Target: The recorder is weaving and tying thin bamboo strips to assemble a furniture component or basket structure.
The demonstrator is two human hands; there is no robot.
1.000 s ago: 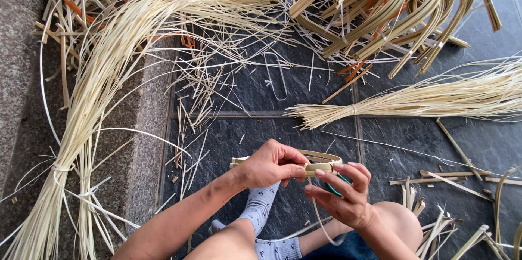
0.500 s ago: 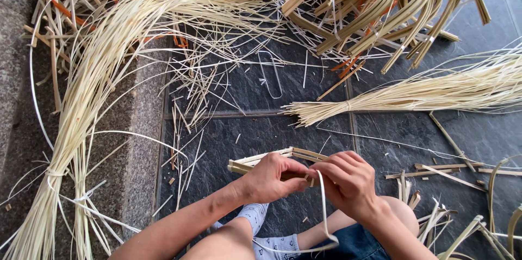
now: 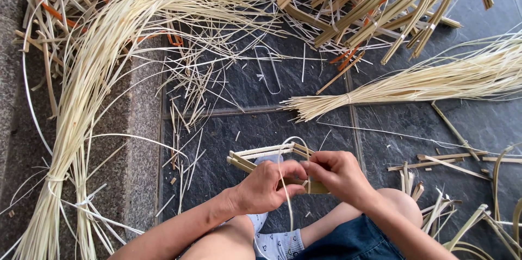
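Observation:
My left hand (image 3: pixel 267 186) and my right hand (image 3: pixel 338 174) meet over a small bundle of flat bamboo slats (image 3: pixel 255 158), part of it wrapped in pale strip. Both hands pinch a thin pale strip (image 3: pixel 283 175) that loops up over the bundle and hangs down between my fingers. The bundle's right part is hidden under my hands. My knees and a patterned sock (image 3: pixel 274 241) sit just below.
A long sheaf of thin pale strips (image 3: pixel 92 102) curves down the left over a stone kerb (image 3: pixel 142 129). A tied sheaf (image 3: pixel 435 80) lies at right, bent bamboo pieces (image 3: pixel 380 4) at top right, loose offcuts (image 3: pixel 435 159) on the dark tiles.
The slat bundle has shifted left and turned so its wrapped end shows. My hands have closed together over it, and the thin strip now loops above the bundle.

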